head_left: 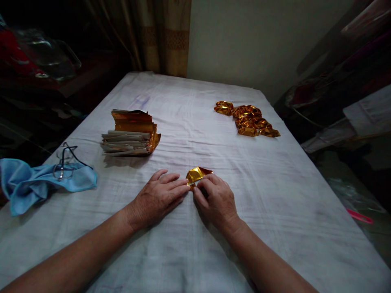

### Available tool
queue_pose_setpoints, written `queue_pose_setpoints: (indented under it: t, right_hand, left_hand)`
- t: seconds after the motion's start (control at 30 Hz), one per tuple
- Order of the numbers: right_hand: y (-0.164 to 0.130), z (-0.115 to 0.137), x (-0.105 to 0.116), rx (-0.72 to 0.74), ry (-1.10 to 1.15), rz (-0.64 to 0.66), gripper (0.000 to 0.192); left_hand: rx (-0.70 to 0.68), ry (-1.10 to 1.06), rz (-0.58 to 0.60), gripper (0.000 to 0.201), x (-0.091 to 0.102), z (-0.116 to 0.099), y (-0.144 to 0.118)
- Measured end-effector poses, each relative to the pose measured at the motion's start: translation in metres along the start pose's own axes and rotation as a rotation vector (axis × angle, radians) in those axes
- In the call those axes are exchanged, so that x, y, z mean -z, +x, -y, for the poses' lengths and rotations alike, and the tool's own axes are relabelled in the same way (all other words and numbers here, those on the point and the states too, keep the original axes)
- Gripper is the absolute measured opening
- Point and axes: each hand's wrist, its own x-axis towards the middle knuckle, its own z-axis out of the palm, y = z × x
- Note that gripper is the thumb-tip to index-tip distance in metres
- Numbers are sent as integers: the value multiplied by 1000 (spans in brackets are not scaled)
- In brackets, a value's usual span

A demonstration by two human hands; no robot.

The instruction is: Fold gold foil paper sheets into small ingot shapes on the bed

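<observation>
A small piece of gold foil paper, partly folded, lies on the white cloth between my hands. My left hand rests flat with fingers stretched out, its fingertips touching the foil's left edge. Curled at the right side of the foil, my right hand pinches its edge between thumb and fingers. Part of the foil is hidden behind the fingers. Farther off to the left stands a thick stack of gold foil sheets with grey backs. Several folded gold foil pieces lie in a heap at the back right.
A white cloth covers the table. On its left are a light blue cloth and eyeglasses. A glass pitcher stands on a dark surface at the far left. Behind hangs a curtain beside a wall.
</observation>
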Motion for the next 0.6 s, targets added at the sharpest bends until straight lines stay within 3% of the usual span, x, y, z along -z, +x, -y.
queue_pose_setpoints:
  t: [0.6]
  right_hand:
    - [-1,-3,-2,35,-64,-10,8]
  left_hand:
    - [-23,100,-20,29,-4,-4,-1]
